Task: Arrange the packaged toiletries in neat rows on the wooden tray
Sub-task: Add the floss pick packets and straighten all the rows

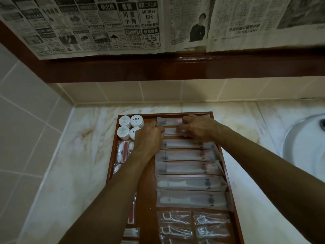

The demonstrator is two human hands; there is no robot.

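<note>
Step in hand, judged: squaring the second long translucent toothbrush packet (171, 132) from the top of the right-hand column on the reddish wooden tray (228, 176), centre frame; left hand (147, 138) and right hand (198, 128) fingers pinching its ends; next move calls for aligning its edges with neighbouring packets.

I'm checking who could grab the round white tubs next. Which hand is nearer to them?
Left. The left hand sits right beside the round white tubs, overlapping the nearest one's edge. The right hand is further along the tray, on the long packets.
</note>
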